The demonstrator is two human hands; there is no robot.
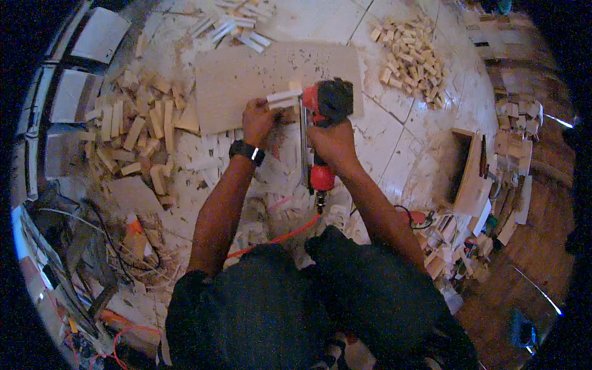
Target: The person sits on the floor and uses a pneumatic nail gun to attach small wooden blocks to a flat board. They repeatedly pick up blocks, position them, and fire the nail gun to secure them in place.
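Note:
My right hand is wrapped round the handle of a red and black pneumatic nail gun, held over a flat brown board on the floor. An orange air hose runs from the tool's lower end toward my legs. With its fingers closed, my left hand grips a short, pale wooden strip by its left end. The strip's right end reaches the nail gun's nose; whether they touch I cannot tell. A small wood block shows just behind the strip.
A heap of wood blocks lies on the tiles at left. Smaller blocks are piled at far right, and pale strips beyond the board. At right stands a wooden box, with scraps nearer me.

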